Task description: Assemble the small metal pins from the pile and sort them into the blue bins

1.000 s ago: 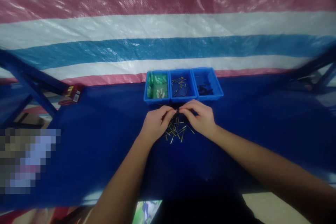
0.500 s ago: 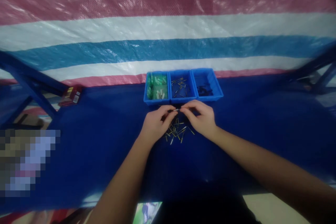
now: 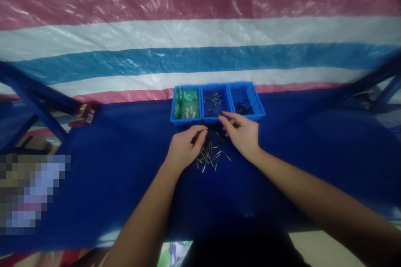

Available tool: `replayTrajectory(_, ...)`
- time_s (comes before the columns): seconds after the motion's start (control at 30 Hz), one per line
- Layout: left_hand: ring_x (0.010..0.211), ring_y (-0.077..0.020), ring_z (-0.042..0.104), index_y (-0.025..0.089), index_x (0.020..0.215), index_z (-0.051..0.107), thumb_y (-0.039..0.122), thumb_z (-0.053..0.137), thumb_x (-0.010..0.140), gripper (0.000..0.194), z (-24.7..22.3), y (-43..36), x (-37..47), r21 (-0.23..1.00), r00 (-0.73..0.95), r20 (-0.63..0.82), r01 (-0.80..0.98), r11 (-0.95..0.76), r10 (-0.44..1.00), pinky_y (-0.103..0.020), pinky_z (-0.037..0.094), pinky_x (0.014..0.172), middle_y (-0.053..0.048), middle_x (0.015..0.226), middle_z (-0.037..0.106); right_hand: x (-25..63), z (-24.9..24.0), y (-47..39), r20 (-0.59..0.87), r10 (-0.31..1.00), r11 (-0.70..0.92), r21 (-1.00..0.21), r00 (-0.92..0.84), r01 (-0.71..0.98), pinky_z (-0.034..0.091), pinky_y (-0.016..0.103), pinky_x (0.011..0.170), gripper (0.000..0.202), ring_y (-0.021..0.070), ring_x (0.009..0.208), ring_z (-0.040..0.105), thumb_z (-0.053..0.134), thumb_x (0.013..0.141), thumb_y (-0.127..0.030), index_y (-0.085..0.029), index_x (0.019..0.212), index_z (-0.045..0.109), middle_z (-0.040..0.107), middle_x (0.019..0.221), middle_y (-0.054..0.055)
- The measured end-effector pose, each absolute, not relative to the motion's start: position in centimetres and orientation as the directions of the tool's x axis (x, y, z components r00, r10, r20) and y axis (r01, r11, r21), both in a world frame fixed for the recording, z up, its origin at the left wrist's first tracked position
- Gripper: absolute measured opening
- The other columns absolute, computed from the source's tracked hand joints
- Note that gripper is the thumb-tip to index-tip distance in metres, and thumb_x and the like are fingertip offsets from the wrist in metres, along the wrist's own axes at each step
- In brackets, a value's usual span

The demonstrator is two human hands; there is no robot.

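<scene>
My left hand [image 3: 184,144] is closed in a pinch above the left side of a loose pile of thin brass-coloured metal pins [image 3: 209,156]. What its fingertips hold is too small to make out. At the front edge of the middle blue bin [image 3: 216,120], my right hand [image 3: 242,133] has thumb and forefinger nearly together; anything between them is too small to name. More thin pins [image 3: 214,99] lie scattered inside that bin. In the left bin [image 3: 186,121] are green plastic bags and small pale cylindrical pieces [image 3: 190,112].
The right bin [image 3: 259,110] contains small dark pieces [image 3: 242,107]. A dark red box [image 3: 83,114] lies by the blue frame leg at left. Behind the blue tabletop [image 3: 125,167] hangs a striped plastic sheet [image 3: 200,58]. A lit screen [image 3: 174,253] shows below the front edge.
My hands have come apart. The right one has moved up to the middle bin's front edge, while the left stays almost in place, still pinching.
</scene>
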State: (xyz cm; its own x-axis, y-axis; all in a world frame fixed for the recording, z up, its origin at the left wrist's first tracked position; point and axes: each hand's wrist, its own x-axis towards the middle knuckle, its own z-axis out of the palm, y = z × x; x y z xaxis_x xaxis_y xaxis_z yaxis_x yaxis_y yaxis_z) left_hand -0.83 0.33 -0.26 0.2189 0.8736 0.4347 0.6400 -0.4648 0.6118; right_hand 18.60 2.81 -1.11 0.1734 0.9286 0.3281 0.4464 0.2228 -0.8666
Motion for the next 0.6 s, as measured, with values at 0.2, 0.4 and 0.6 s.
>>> replayTrajectory(0.2, 0.063, -0.0098, 0.067, 0.021, 0.106, 0.070, 0.031, 0.055, 0.097, 0.020, -0.27, 0.28, -1.09, 0.593, 0.219, 0.440, 0.657, -0.465, 0.871, -0.020, 0.051, 0.063, 0.001, 0.082, 0.075, 19.15, -0.85, 2.22, 0.444, 0.894, 0.349, -0.592, -0.068, 0.726, 0.049, 0.027, 0.059, 0.018, 0.0137, 0.057, 0.063, 0.064, 0.091, -0.035, -0.021, 0.095, 0.076, 0.069, 0.065, -0.001)
replayTrajectory(0.4, 0.064, -0.0100, 0.068, 0.022, 0.106, 0.070, 0.031, 0.056, 0.096, 0.019, -0.50, 0.34, -1.27, 0.598, 0.211, 0.441, 0.656, -0.461, 0.872, -0.020, 0.051, 0.065, 0.001, 0.083, 0.075, 19.56, -0.83, 2.35, 0.283, 0.943, 0.295, -0.454, -0.178, 0.841, 0.047, 0.029, 0.058, 0.021, 0.0174, 0.061, 0.068, 0.061, 0.091, -0.033, -0.026, 0.104, 0.077, 0.075, 0.072, -0.001)
replayTrajectory(0.6, 0.064, -0.0105, 0.068, 0.021, 0.105, 0.071, 0.032, 0.055, 0.097, 0.020, -0.41, 0.29, -1.18, 0.601, 0.213, 0.435, 0.656, -0.458, 0.875, -0.021, 0.051, 0.064, 0.000, 0.083, 0.076, 19.41, -0.57, 2.38, 0.233, 0.953, 0.280, -0.428, -0.194, 0.859, 0.044, 0.028, 0.056, 0.021, 0.0169, 0.059, 0.066, 0.059, 0.092, -0.031, -0.027, 0.102, 0.077, 0.074, 0.070, -0.002)
